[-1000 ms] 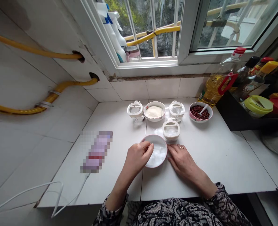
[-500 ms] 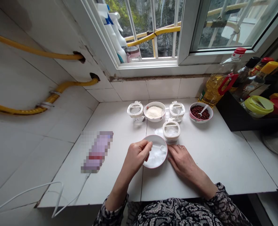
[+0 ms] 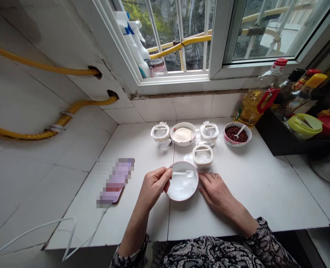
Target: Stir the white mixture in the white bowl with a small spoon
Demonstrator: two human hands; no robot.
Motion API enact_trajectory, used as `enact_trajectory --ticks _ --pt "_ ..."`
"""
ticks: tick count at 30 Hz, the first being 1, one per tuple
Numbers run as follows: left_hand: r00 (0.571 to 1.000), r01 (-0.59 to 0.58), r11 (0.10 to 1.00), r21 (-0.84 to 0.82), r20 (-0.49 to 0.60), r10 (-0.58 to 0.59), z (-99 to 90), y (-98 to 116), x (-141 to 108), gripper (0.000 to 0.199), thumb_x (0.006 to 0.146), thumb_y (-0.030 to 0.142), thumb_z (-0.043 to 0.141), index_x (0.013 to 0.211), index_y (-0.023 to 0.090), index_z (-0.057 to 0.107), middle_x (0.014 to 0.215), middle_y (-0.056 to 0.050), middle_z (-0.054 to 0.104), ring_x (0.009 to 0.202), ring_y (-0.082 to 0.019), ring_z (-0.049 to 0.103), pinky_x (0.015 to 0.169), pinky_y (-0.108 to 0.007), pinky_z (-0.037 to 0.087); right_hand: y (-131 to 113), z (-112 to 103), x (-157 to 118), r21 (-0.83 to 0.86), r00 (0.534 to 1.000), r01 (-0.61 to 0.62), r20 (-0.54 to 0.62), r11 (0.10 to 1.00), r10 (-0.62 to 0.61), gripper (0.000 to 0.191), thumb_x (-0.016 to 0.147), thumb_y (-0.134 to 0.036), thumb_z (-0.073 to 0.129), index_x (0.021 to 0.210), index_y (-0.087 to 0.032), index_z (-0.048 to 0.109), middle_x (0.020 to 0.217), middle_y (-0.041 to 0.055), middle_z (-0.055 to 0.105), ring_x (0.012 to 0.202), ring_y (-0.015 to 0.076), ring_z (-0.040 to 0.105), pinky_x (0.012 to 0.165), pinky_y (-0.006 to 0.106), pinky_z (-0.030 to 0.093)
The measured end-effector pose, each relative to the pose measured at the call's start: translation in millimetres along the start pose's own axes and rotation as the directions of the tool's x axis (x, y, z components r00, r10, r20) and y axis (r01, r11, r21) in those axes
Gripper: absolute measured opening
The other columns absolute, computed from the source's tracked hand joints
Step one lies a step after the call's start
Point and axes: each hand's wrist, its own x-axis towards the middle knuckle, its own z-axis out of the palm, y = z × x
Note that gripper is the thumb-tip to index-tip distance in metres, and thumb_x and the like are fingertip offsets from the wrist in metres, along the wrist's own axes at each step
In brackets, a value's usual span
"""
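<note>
My left hand (image 3: pixel 157 181) pinches the handle of a small white spoon (image 3: pixel 187 174), which lies level above a shallow bowl (image 3: pixel 167 193) with a pink rim. White grains (image 3: pixel 183 188) cover part of the bowl's bottom. My right hand (image 3: pixel 216 188) rests palm down on the counter, fingers stretched out, its fingertips by the bowl's right rim. Just behind that hand stands a clear jar (image 3: pixel 203 156) with a white-framed top and white contents. Whether the spoon carries any grains is hard to make out.
Farther back are a bowl of whitish grains (image 3: pixel 182 134), two clear jars (image 3: pixel 160 132) (image 3: pixel 209 131) and a bowl of red beans (image 3: pixel 237 134) with a spoon. An oil bottle (image 3: pixel 251 102) and a black condiment box (image 3: pixel 276 136) stand right. A blurred phone (image 3: pixel 116 182) with a cable lies left.
My left hand has drawn a little to the left with the spoon, whose scoop now shows plainly over the bowl. My right hand has stayed in place.
</note>
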Motion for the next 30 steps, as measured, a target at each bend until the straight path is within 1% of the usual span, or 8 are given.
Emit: enact_trajectory --ticks 5,8,11,15,18,23,26,30 --pt "0.992 -0.080 0.997 -0.013 -0.094 0.078 -2.1 12 4 0.036 0.083 0.045 0.055 0.059 0.019 0.055 0.038 0.005 0.045 0.037 -0.009 0.038 0.040 -0.021 0.031 1 1 -1 -0.009 1.000 0.000 0.004 1.000 0.000 0.051 0.089 -0.009 0.051 0.139 -0.014 0.044 0.117 0.0157 0.065 0.100 0.0297 0.060 0.086 0.046 0.052" --pt "0.948 -0.210 0.973 0.097 -0.221 0.227 4.8 27 3 0.033 0.090 0.040 0.052 0.065 0.020 0.058 0.043 0.005 0.048 0.041 -0.010 0.044 0.046 -0.022 0.037 1 2 -1 -0.011 1.000 0.000 0.009 1.000 0.000 0.051 0.089 -0.009 0.052 0.138 -0.014 0.044 0.118 0.0159 0.065 0.102 0.0296 0.061 0.086 0.046 0.052" --pt "0.841 -0.391 0.868 0.306 -0.263 0.472 18.5 36 4 0.030 0.095 0.033 0.049 0.071 0.020 0.060 0.052 0.003 0.054 0.048 -0.011 0.050 0.053 -0.022 0.040 1 2 -1 -0.007 1.000 -0.007 0.013 1.000 0.007 0.050 0.088 -0.008 0.053 0.137 -0.013 0.045 0.121 0.0163 0.064 0.105 0.0301 0.060 0.088 0.046 0.051" --pt "0.652 -0.576 0.530 0.622 -0.041 0.757 37.4 29 9 0.031 0.096 0.027 0.050 0.070 0.019 0.065 0.053 0.000 0.058 0.049 -0.012 0.051 0.052 -0.025 0.034 -1 1 0 0.003 0.999 -0.027 0.018 1.000 0.027 0.049 0.088 -0.008 0.053 0.136 -0.013 0.045 0.120 0.0155 0.065 0.104 0.0302 0.060 0.089 0.047 0.051" --pt "0.612 -0.570 0.471 0.673 -0.034 0.790 41.1 21 11 0.030 0.097 0.023 0.050 0.073 0.018 0.066 0.056 -0.001 0.062 0.052 -0.012 0.056 0.055 -0.025 0.035 -2 1 0 0.003 1.000 -0.024 0.014 1.000 0.024 0.049 0.088 -0.008 0.053 0.136 -0.013 0.046 0.119 0.0156 0.065 0.104 0.0299 0.060 0.089 0.046 0.051" --pt "0.684 -0.511 0.647 0.566 -0.188 0.705 21.7 16 1 0.029 0.097 0.025 0.050 0.072 0.018 0.063 0.055 0.001 0.059 0.046 -0.009 0.050 0.052 -0.022 0.035 0 2 0 -0.002 1.000 -0.022 0.020 1.000 0.022 0.048 0.088 -0.008 0.054 0.135 -0.010 0.047 0.119 0.0166 0.065 0.103 0.0304 0.059 0.089 0.047 0.051" --pt "0.790 -0.412 0.761 0.502 -0.220 0.572 6.4 10 -7 0.032 0.095 0.028 0.052 0.065 0.018 0.059 0.048 0.005 0.051 0.041 -0.008 0.042 0.047 -0.020 0.031 0 2 -1 0.001 1.000 -0.014 0.028 1.000 0.014 0.048 0.088 -0.008 0.052 0.136 -0.010 0.046 0.120 0.0171 0.064 0.103 0.0309 0.059 0.087 0.047 0.051" --pt "0.928 -0.241 0.825 0.511 -0.127 0.350 1.3 -2 -13 0.036 0.093 0.033 0.048 0.061 0.019 0.057 0.046 0.004 0.050 0.041 -0.008 0.042 0.046 -0.021 0.029 0 1 -1 -0.005 1.000 -0.006 0.018 1.000 0.006 0.049 0.088 -0.008 0.052 0.137 -0.012 0.046 0.118 0.0164 0.064 0.102 0.0307 0.059 0.087 0.047 0.050"
